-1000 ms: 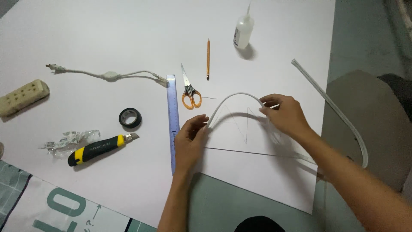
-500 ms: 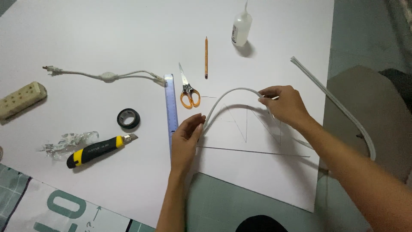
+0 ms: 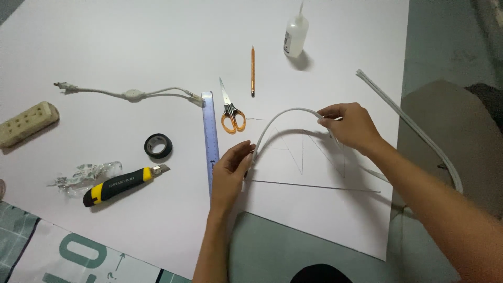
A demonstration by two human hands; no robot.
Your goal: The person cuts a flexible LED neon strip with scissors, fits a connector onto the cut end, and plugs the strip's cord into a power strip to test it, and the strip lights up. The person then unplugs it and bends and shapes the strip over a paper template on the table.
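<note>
1. The white strip (image 3: pixel 285 116) is held at two places: its near end is pinched in the grip of the left hand (image 3: pixel 230 175), low beside the blue ruler (image 3: pixel 210 139), and further along it is pinched in the grip of the right hand (image 3: pixel 351 126). Both grips are closed on the strip.
2. Between the two grips the strip is bent into an arch, lifted just above the white sheet (image 3: pixel 131 47) – over pencilled triangle lines (image 3: pixel 309 157). Beyond the right hand it trails off the sheet's edge and curves back up, well to that hand's right.
3. As a judgement: the bend is best kept smooth if the left end is pressed flat and kept fixed while the curve is shaped with the right fingers, not forced, so that no kink is made.
4. Just above the left grip lie orange-handled scissors (image 3: pixel 230 112) and, past them, a pencil (image 3: pixel 252 71).
5. Well to the left of that grip are a tape roll (image 3: pixel 158 145), a yellow-and-black knife (image 3: pixel 120 183), crumpled clear wrap (image 3: pixel 86 174), a plugged cord (image 3: pixel 131 94) and a beige socket block (image 3: pixel 26 123).
6. One container is seen – a small clear squeeze bottle (image 3: pixel 295 36) with a thin nozzle, standing far above the right grip; its contents cannot be made out.
</note>
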